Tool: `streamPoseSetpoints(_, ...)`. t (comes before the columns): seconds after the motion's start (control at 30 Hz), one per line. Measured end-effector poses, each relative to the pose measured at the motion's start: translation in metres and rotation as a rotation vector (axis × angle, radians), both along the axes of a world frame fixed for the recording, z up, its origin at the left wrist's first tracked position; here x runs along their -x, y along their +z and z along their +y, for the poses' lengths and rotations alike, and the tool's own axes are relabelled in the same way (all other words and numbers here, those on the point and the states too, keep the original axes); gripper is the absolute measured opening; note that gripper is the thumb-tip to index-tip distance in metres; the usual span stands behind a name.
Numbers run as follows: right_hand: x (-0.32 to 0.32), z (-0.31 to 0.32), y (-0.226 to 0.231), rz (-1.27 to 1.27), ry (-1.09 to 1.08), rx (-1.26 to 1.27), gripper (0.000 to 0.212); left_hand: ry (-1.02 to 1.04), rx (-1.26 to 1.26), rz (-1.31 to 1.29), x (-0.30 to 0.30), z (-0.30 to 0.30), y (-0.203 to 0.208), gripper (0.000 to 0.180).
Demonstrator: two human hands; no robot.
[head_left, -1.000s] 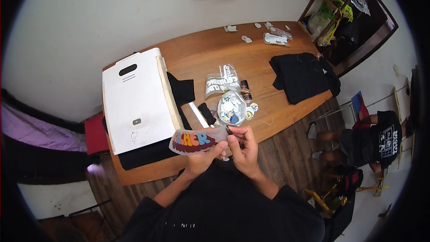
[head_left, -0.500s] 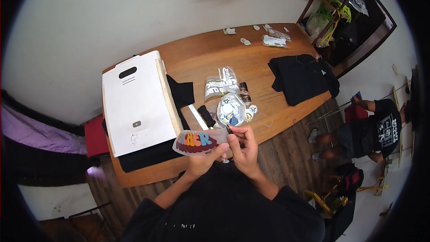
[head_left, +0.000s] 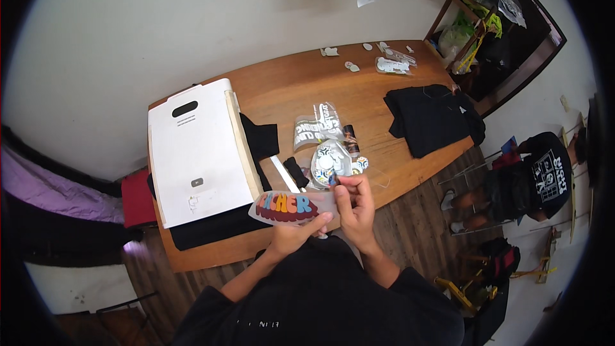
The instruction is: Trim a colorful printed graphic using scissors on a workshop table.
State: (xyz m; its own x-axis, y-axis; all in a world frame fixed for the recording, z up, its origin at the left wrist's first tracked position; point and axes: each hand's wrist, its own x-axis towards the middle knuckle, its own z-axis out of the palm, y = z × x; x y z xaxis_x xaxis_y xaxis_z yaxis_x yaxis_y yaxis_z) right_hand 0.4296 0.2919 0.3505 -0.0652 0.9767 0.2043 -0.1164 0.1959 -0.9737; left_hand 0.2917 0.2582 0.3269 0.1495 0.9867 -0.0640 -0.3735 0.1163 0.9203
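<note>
My left hand (head_left: 296,235) grips the lower edge of a clear film sheet (head_left: 288,207) printed with colourful block letters, held just above the table's near edge. My right hand (head_left: 354,202) pinches the sheet's right end with finger and thumb. Beyond the hands, several more printed films (head_left: 328,161) lie on the wooden table (head_left: 295,86). A white heat press (head_left: 195,150) stands to the left, resting on black fabric (head_left: 259,138).
A folded black garment (head_left: 432,117) lies at the table's right end. Small cut-out pieces (head_left: 387,63) sit at the far edge. Another person (head_left: 532,179) in a black printed shirt sits on the floor to the right. Shelves (head_left: 474,25) stand at the back right.
The person on the floor at the right has shifted slightly. My hands and the lettered sheet have stayed almost still.
</note>
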Motion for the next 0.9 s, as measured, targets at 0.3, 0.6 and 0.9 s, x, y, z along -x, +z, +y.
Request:
streamPoseSetpoints(0.3, -0.022, 0.104, -0.145, 0.003, -0.051, 0.114, 0.024, 0.162, 0.022, -0.026, 0.006, 0.009, 0.000, 0.037)
streamPoseSetpoints(0.6, -0.059, 0.077, -0.223, 0.851, 0.032, 1.031, 0.049, 0.294, -0.018, -0.019, 0.024, 0.013, -0.003, 0.039)
streamPoseSetpoints(0.9, -0.005, 0.005, -0.051, 0.132, 0.288, 0.336, 0.023, 0.373, -0.098, -0.134, 0.010, 0.020, 0.008, 0.039)
